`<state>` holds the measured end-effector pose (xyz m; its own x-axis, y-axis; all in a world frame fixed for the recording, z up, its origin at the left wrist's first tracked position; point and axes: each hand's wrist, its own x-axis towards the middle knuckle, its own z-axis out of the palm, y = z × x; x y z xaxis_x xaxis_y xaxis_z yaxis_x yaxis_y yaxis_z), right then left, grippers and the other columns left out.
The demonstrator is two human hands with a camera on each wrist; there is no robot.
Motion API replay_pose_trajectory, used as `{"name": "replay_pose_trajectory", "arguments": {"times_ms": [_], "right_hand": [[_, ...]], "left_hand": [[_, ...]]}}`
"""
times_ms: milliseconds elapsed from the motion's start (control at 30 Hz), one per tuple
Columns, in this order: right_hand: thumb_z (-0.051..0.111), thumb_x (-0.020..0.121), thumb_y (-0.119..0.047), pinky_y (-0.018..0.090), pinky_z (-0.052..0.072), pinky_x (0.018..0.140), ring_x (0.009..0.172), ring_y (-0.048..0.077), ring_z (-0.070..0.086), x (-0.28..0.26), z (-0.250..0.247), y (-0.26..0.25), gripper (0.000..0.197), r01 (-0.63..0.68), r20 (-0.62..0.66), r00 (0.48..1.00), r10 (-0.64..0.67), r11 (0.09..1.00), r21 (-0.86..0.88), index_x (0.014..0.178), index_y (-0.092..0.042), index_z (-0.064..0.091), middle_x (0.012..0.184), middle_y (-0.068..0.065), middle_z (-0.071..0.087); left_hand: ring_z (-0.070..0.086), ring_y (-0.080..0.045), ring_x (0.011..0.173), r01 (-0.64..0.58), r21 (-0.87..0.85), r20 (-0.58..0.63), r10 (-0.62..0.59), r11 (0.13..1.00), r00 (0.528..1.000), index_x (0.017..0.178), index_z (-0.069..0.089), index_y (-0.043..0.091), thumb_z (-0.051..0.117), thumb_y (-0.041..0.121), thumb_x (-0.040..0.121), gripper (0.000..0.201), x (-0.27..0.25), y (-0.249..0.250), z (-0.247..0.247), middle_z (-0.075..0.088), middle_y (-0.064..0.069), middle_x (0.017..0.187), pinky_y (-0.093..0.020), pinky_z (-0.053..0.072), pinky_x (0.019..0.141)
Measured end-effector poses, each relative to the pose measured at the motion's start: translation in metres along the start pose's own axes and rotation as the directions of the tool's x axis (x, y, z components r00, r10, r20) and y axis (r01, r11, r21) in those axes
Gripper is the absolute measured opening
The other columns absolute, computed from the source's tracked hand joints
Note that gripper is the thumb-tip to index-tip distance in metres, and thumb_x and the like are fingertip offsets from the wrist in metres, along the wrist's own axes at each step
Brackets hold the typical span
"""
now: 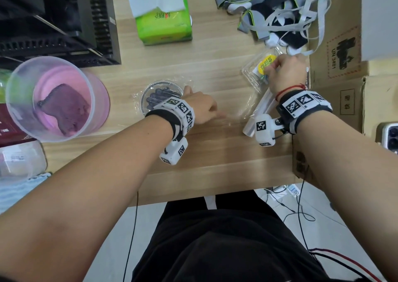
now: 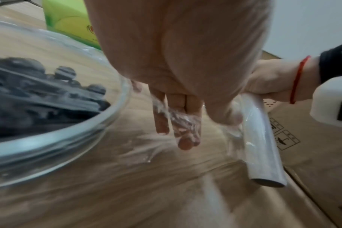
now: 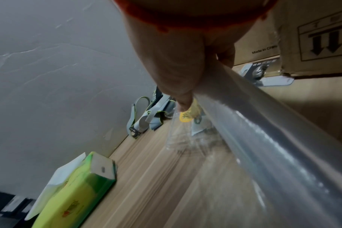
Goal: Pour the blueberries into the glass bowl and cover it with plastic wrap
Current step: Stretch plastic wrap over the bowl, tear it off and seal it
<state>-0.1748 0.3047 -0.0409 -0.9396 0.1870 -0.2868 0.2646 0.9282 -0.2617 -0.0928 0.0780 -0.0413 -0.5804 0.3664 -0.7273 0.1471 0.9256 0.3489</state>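
The glass bowl [image 1: 143, 97] [image 2: 72, 131] sits mid-table with blueberries [image 1: 159, 95] [image 2: 29, 86] in it. Plastic wrap [image 1: 228, 114] [image 2: 146, 151] lies stretched over the bowl and along the table to the roll [image 1: 261, 107] [image 2: 262, 138] [image 3: 273, 146]. My left hand [image 1: 202, 107] [image 2: 178, 123] is just right of the bowl, its straight fingers pressing the film onto the table. My right hand [image 1: 284, 72] [image 2: 273, 81] [image 3: 176, 64] grips the far end of the roll. The empty clear blueberry box [image 1: 256, 72] [image 3: 187, 132] with a yellow label lies under that hand.
A green tissue pack [image 1: 163, 20] [image 3: 78, 192] stands at the back. A translucent pink tub [image 1: 53, 98] is at the left, a black crate [image 1: 53, 23] behind it. Grey straps [image 1: 280, 12] lie at the back right. Cardboard boxes [image 1: 336, 66] border the right edge.
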Motion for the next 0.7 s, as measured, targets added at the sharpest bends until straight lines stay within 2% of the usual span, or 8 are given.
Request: {"name": "replay_pose_trajectory", "arguments": {"times_ms": [67, 167, 233, 367, 467, 500, 633, 700], "right_hand": [[0.064, 0.09, -0.029, 0.035, 0.046, 0.096, 0.104, 0.03, 0.057, -0.007, 0.001, -0.009, 0.017, 0.059, 0.017, 0.998, -0.06, 0.997, 0.05, 0.095, -0.012, 0.068, 0.123, 0.015, 0.051], [0.066, 0.09, -0.031, 0.027, 0.042, 0.089, 0.095, 0.021, 0.051, -0.021, 0.01, -0.029, 0.02, 0.232, 0.086, 0.967, -0.241, 0.967, 0.102, 0.097, -0.012, 0.067, 0.115, 0.01, 0.049], [0.07, 0.086, -0.027, 0.029, 0.04, 0.092, 0.101, 0.027, 0.052, -0.029, 0.02, -0.041, 0.023, 0.334, 0.135, 0.925, -0.354, 0.93, 0.151, 0.101, -0.01, 0.068, 0.109, 0.013, 0.049], [0.074, 0.08, -0.027, 0.045, 0.041, 0.097, 0.121, 0.036, 0.044, -0.042, 0.031, -0.05, 0.037, 0.453, 0.24, 0.865, -0.441, 0.892, 0.005, 0.115, -0.019, 0.068, 0.129, 0.01, 0.053], [0.071, 0.081, -0.012, 0.038, 0.04, 0.095, 0.114, 0.036, 0.051, -0.051, 0.028, -0.058, 0.025, 0.598, 0.233, 0.773, -0.59, 0.801, 0.043, 0.106, -0.013, 0.073, 0.121, 0.012, 0.061], [0.065, 0.083, -0.009, 0.034, 0.041, 0.093, 0.109, 0.034, 0.057, -0.056, 0.025, -0.061, 0.023, 0.619, 0.293, 0.735, -0.611, 0.782, 0.076, 0.104, -0.012, 0.075, 0.115, 0.012, 0.066], [0.054, 0.092, -0.016, 0.031, 0.053, 0.083, 0.083, 0.023, 0.069, -0.071, 0.016, -0.065, 0.023, 0.495, 0.662, 0.608, -0.438, 0.861, 0.116, 0.105, -0.013, 0.073, 0.086, 0.004, 0.073], [0.056, 0.093, -0.021, 0.026, 0.055, 0.072, 0.064, 0.014, 0.068, -0.073, 0.017, -0.061, 0.018, 0.436, 0.732, 0.556, -0.393, 0.888, 0.146, 0.1, -0.016, 0.072, 0.067, -0.004, 0.068]], "left_hand": [[0.048, -0.023, 0.094, -0.019, -0.008, 0.017, 0.019, 1.0, 1.0, 0.098, 0.073, 0.029, 0.046, 0.06, 0.097, 0.041, 0.002, 0.005, -0.001, 0.064, 0.01, 0.075, -0.041, 0.022, 0.095], [0.043, -0.028, 0.099, 0.006, -0.04, 0.01, -0.006, 0.999, 1.0, 0.091, 0.073, 0.033, 0.055, 0.049, 0.098, 0.025, 0.003, 0.003, 0.002, 0.059, 0.014, 0.072, -0.041, 0.023, 0.093], [0.043, -0.03, 0.101, 0.029, -0.05, -0.007, -0.029, 0.998, 1.0, 0.084, 0.07, 0.035, 0.053, 0.039, 0.099, 0.023, 0.004, -0.001, 0.005, 0.059, 0.016, 0.072, -0.041, 0.025, 0.093], [0.052, -0.027, 0.099, 0.053, -0.034, -0.036, -0.055, 0.998, 0.998, 0.088, 0.073, 0.033, 0.049, 0.025, 0.099, 0.027, 0.004, -0.006, 0.009, 0.064, 0.017, 0.074, -0.043, 0.027, 0.099], [0.055, -0.026, 0.099, 0.05, -0.061, -0.067, -0.054, 0.997, 0.996, 0.092, 0.072, 0.031, 0.045, 0.026, 0.1, 0.029, 0.001, -0.004, 0.006, 0.07, 0.012, 0.085, -0.044, 0.027, 0.103], [0.056, -0.026, 0.099, 0.052, -0.053, -0.068, -0.056, 0.997, 0.996, 0.095, 0.072, 0.03, 0.043, 0.027, 0.101, 0.029, 0.001, -0.003, 0.005, 0.071, 0.009, 0.089, -0.044, 0.026, 0.104], [0.055, -0.026, 0.092, 0.075, -0.018, -0.069, -0.076, 0.997, 0.995, 0.1, 0.068, 0.024, 0.04, 0.026, 0.103, 0.029, -0.001, -0.001, 0.0, 0.066, 0.001, 0.086, -0.043, 0.024, 0.104], [0.052, -0.024, 0.089, 0.064, -0.034, -0.067, -0.066, 0.997, 0.996, 0.097, 0.066, 0.025, 0.037, 0.03, 0.105, 0.03, -0.002, 0.0, -0.001, 0.064, 0.002, 0.084, -0.043, 0.023, 0.104]]}}
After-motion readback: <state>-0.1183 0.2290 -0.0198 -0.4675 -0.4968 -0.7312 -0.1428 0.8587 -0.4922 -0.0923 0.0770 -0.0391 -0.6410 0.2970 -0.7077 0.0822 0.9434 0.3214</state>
